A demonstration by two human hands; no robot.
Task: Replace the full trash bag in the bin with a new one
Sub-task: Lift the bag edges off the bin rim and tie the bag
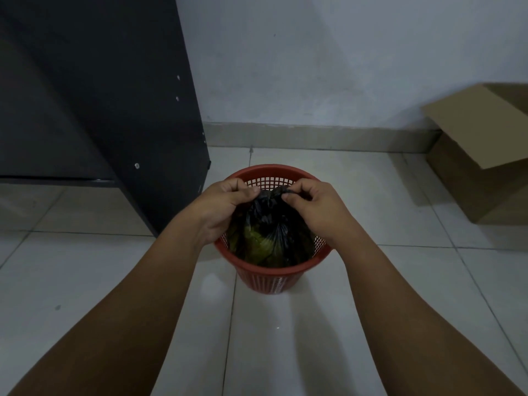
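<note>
Bag, one, black, sits in one red bin, pinched by left hand and right hand.

Trash bag half hidden in bin — box cropped.

The round red plastic bin has a grid-mesh wall. The crumpled black plastic trash bag shows yellow-green patches through it.
</note>
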